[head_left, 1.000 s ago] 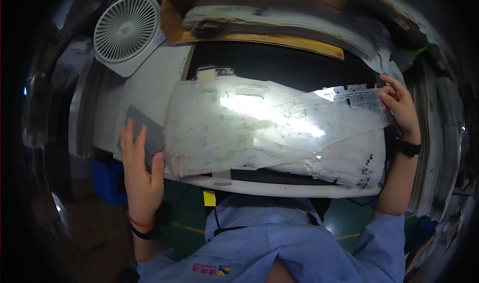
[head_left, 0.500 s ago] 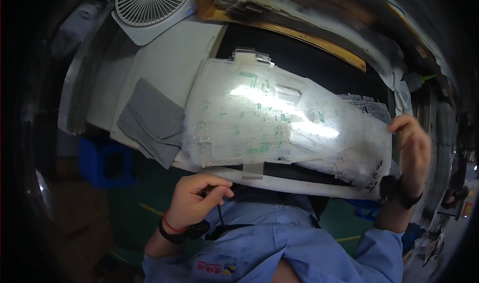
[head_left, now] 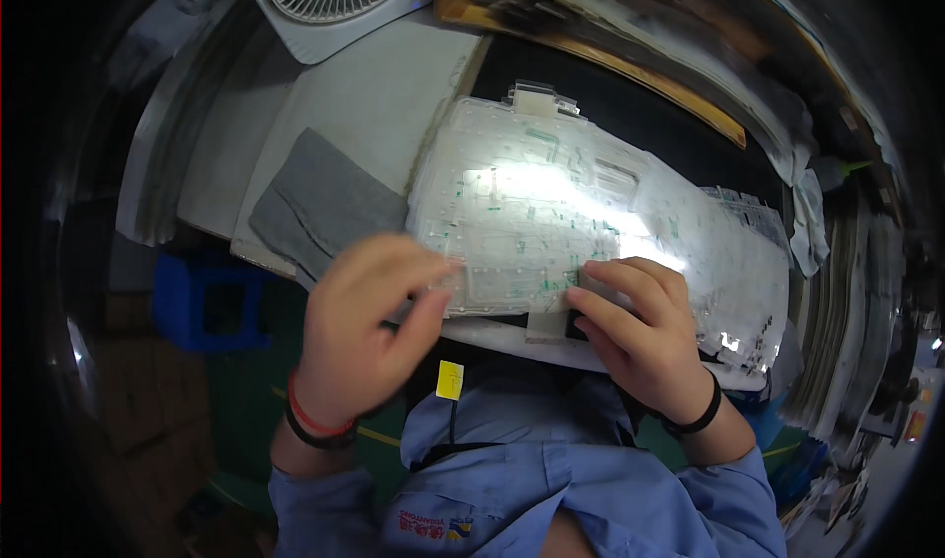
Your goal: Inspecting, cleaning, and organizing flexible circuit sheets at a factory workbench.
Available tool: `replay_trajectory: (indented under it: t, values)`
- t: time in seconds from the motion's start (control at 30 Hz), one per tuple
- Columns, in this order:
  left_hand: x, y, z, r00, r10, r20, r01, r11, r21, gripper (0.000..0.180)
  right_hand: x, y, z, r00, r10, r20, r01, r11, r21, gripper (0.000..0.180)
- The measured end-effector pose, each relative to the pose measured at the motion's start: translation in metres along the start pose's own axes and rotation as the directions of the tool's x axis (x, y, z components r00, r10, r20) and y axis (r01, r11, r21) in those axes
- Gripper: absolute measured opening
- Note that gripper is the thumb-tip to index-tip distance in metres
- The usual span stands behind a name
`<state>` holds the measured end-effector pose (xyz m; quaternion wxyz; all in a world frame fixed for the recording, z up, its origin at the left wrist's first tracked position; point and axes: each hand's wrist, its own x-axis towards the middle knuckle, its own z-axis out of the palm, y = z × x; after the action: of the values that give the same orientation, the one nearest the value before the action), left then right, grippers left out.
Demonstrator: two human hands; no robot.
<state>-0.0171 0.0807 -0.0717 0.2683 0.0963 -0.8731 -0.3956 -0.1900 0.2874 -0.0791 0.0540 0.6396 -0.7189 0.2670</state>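
A large translucent plastic panel (head_left: 532, 214) with green markings lies in front of me, a bright glare across it. My left hand (head_left: 369, 312), smeared by motion, hovers at the panel's near left corner with thumb and forefinger apart and nothing visible between them. At the near edge my right hand (head_left: 645, 327) is palm down, its fingers spread and their tips at the panel's surface. Beside those fingertips a clear tab (head_left: 547, 324) sticks out from the panel's edge. Another clear block-like tab (head_left: 536, 100) is at the far edge.
A grey cloth (head_left: 320, 199) lies left of the panel, on a pale board (head_left: 364, 95). A white fan (head_left: 340, 2) stands at the far left. Below my left hand is a yellow label (head_left: 450, 381) on a dark cord. A blue stool (head_left: 212, 302) is on the floor.
My right hand has come leftward from the panel's right end to its near edge. My left hand has risen to the near left corner, and the yellow label now shows below it.
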Motion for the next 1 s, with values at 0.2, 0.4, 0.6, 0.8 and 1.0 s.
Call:
replay_trajectory:
  t: [0.2, 0.4, 0.6, 0.8, 1.0]
  values:
    - [0.049, -0.018, 0.012, 0.999, 0.015, 0.041, -0.027, 0.952, 0.305, 0.036, -0.004, 0.004, 0.005, 1.0, -0.027, 0.016, 0.027, 0.998, -0.058, 0.034]
    - [0.055, -0.014, 0.017, 0.991, 0.004, 0.135, -0.056, 0.922, 0.383, 0.038, -0.005, 0.006, 0.004, 1.0, -0.017, 0.001, 0.017, 1.0, -0.009, 0.03]
    - [0.058, -0.015, 0.019, 0.996, 0.036, 0.087, -0.064, 0.938, 0.34, 0.029, -0.006, 0.009, 0.003, 1.0, -0.012, -0.01, 0.012, 0.999, 0.051, 0.033]
    - [0.053, -0.01, 0.022, 0.996, 0.044, 0.082, -0.071, 0.927, 0.369, 0.029, -0.007, 0.008, 0.003, 0.999, 0.018, -0.032, -0.016, 0.997, 0.079, 0.031]
    - [0.047, -0.005, 0.03, 0.993, 0.098, 0.058, -0.114, 0.881, 0.459, 0.031, -0.007, 0.008, 0.005, 0.999, 0.035, -0.035, -0.031, 0.995, 0.097, 0.028]
